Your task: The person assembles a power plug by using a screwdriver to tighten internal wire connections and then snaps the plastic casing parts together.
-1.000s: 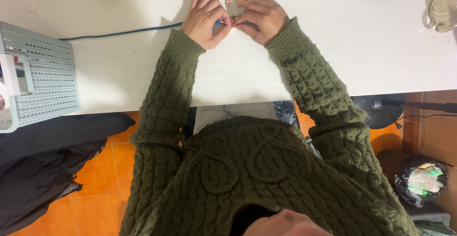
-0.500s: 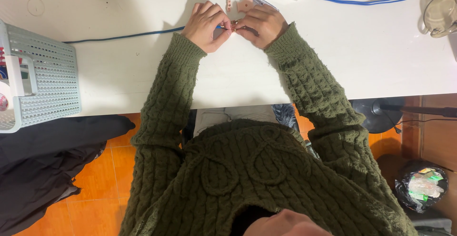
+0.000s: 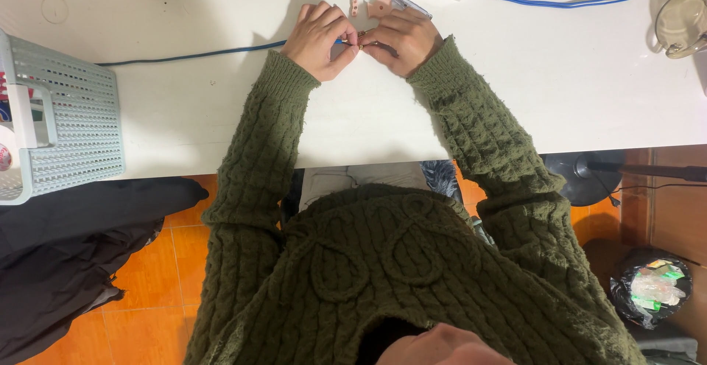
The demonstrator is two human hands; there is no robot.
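Seated at the white table (image 3: 184, 107), the person's left hand (image 3: 322, 39) and right hand (image 3: 402, 41) pinch the blue cable's (image 3: 195, 54) end between them, mid-fitting; finer fingertip alignment seems needed.

A single view is given, taken from a camera worn on the head and aimed steeply down and forward. The wearer's green sweater (image 3: 368, 262) is seen close at the bottom. The white counter (image 3: 184, 114) is crossed from its near edge to its far part, where the hands meet, at arm's length.
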